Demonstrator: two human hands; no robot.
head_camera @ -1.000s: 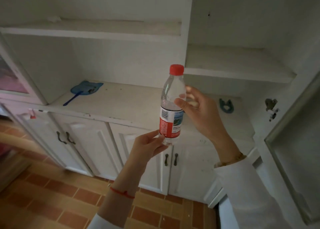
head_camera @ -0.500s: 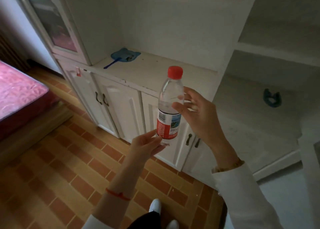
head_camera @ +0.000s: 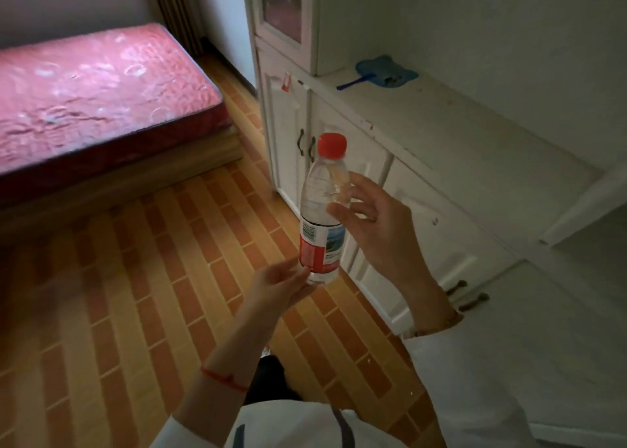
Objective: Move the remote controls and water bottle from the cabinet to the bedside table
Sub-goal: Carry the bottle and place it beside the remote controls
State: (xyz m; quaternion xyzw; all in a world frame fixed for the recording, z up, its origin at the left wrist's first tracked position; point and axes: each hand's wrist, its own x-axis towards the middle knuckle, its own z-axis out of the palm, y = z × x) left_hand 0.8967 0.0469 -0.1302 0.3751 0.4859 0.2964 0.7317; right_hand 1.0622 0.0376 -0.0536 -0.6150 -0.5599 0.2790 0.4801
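A clear water bottle (head_camera: 322, 210) with a red cap and a red and white label stands upright in the air in front of me. My left hand (head_camera: 281, 283) grips its base from below. My right hand (head_camera: 376, 223) curls around its upper part from the right, fingertips on the clear plastic. The white cabinet (head_camera: 441, 135) runs along the right, its counter behind the bottle. No remote controls and no bedside table are in view.
A blue flat tool with a handle (head_camera: 383, 74) lies on the cabinet counter. A bed with a pink mattress (head_camera: 95, 88) fills the upper left. Brick-patterned floor (head_camera: 135, 278) lies between the bed and the cabinet doors (head_camera: 288, 135).
The view has swung left and down, away from the cabinet shelves; the bed and more floor now show. Both hands keep the bottle upright in the same grip.
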